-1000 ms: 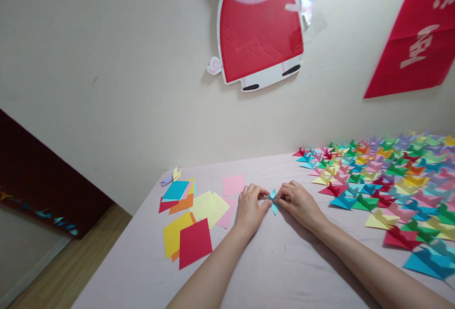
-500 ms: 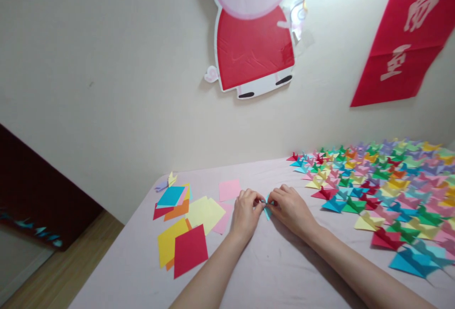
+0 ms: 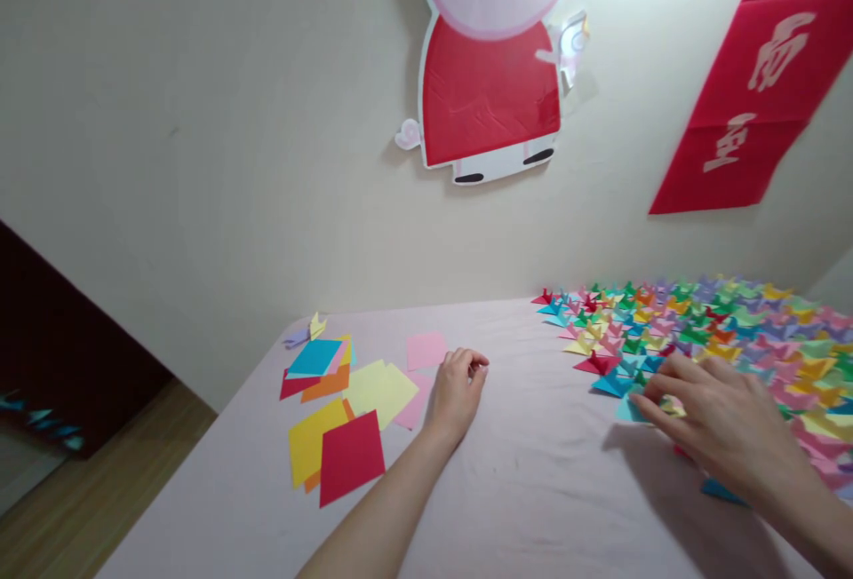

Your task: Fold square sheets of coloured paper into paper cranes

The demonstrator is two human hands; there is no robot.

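My right hand (image 3: 716,419) reaches to the right, its fingertips closed on a light blue folded paper piece (image 3: 625,408) that rests on the table at the near edge of the rows of paper cranes (image 3: 706,330). My left hand (image 3: 459,388) rests on the pink tablecloth (image 3: 533,490) with its fingers loosely curled and nothing in them, beside a pink paper square (image 3: 426,350). Left of it lie flat paper squares: a red one (image 3: 352,456), a yellow one (image 3: 381,388) and a blue one (image 3: 313,357).
Several rows of coloured cranes fill the table's right side. A small yellow and purple folded piece (image 3: 310,330) sits at the far left corner. The table's left edge drops to a wooden floor (image 3: 133,472). A cartoon cut-out (image 3: 493,73) and a red banner (image 3: 753,91) hang on the wall.
Both hands held the blue folded piece together at the table's middle. My right hand has carried it right to the crane rows, and my left hand has let go and stayed put.
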